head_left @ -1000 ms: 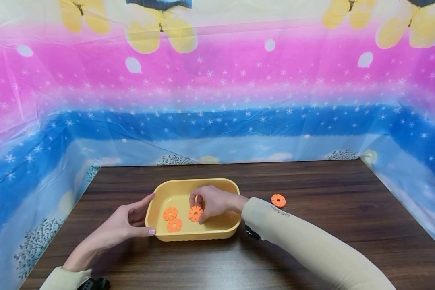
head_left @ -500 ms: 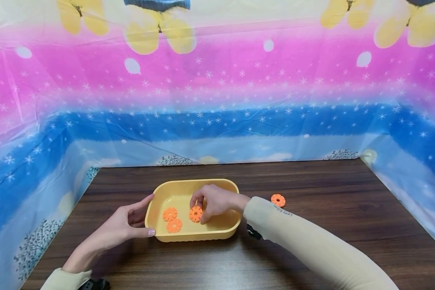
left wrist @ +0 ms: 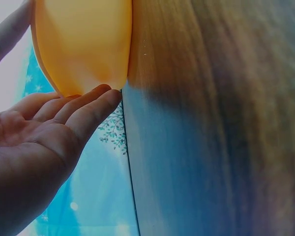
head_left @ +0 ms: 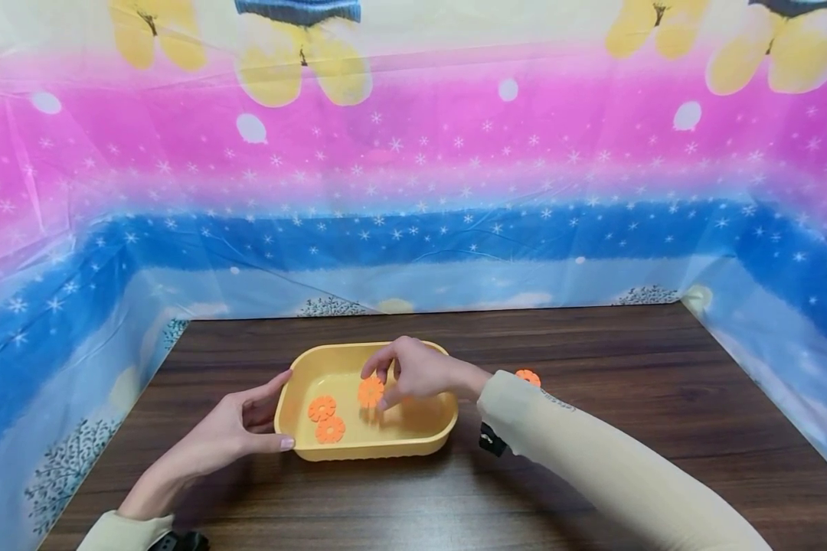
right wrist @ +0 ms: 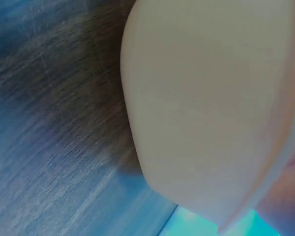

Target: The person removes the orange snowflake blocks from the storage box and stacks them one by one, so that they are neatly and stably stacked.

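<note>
In the head view, a yellow plastic tub [head_left: 368,451] stands on the table with two orange notched interlocking discs [head_left: 330,430] inside at the left. My left hand [head_left: 223,432] spans the tub's left end, thumb at the front corner and fingers further back. The left wrist view has those nearly straight fingers [left wrist: 91,110] at the tub wall [left wrist: 83,44]. My right hand [head_left: 416,371] is over the tub and pinches another orange disc [head_left: 370,392] between fingers and thumb. The right wrist view is mostly the tub's outer wall [right wrist: 206,98], with the pinch hidden.
One more orange disc [head_left: 527,377] lies on the dark wooden table [head_left: 593,344] right of the tub, partly covered by the right sleeve [head_left: 565,428]. A patterned cloth [head_left: 420,229] hangs around the back and sides.
My right hand has risen slightly and moved a little right, with its disc now tilted up off the tub floor. The sleeve now covers part of the table disc. The left hand stays put.
</note>
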